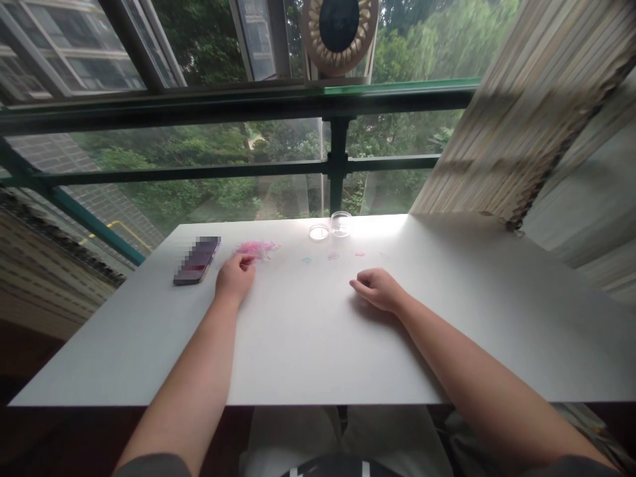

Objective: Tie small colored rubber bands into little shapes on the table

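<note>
My left hand (236, 277) is at the near edge of a loose pile of small pink and whitish pieces (257, 249), too small to name. Its fingers are bent and pressed together; whatever may be between them is hidden. My right hand (378, 289) rests on the white table (298, 331) with its fingers curled in and nothing visible in them. Beyond it and to its left lie several tiny groups of pieces in a row: a teal one (307, 260), a pink one (333, 256), another pink one (359, 254) and a faint whitish one (383, 253).
A clear round container (341, 225) and a shallow round clear lid or dish (318, 232) stand at the table's far edge. A phone (197, 260) lies left of the pile. Behind the table are a green railing (248, 171), windows, a round woven-framed object (340, 33) and a curtain (487, 119).
</note>
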`<state>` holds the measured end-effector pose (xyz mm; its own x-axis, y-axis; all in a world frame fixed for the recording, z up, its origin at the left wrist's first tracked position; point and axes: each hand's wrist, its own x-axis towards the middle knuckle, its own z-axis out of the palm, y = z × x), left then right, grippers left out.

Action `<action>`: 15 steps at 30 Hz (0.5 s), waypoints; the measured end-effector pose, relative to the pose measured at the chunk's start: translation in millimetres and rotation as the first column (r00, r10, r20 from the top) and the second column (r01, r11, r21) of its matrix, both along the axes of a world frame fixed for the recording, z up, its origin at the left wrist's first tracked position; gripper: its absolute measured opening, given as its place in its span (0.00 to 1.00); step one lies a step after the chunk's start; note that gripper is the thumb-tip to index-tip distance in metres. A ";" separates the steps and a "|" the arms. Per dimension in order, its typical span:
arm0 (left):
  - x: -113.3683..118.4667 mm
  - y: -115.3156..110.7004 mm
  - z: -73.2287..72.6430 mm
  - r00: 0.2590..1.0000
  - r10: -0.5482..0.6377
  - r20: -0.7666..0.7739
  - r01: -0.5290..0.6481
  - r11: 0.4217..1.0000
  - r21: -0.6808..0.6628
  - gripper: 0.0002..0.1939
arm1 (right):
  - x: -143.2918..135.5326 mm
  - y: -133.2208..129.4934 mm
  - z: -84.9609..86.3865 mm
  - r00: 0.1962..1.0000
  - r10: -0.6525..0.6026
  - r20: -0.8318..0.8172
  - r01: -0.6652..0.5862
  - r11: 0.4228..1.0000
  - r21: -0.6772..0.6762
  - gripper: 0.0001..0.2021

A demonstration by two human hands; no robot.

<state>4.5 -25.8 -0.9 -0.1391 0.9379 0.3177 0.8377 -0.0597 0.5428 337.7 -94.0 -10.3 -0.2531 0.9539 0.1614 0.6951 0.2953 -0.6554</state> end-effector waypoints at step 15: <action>14.8 19.0 -16.7 0.977 -0.004 -0.213 0.009 1.000 0.023 0.14 | 0.7 2.9 -3.0 0.999 -0.010 -0.042 0.008 0.999 -0.041 0.18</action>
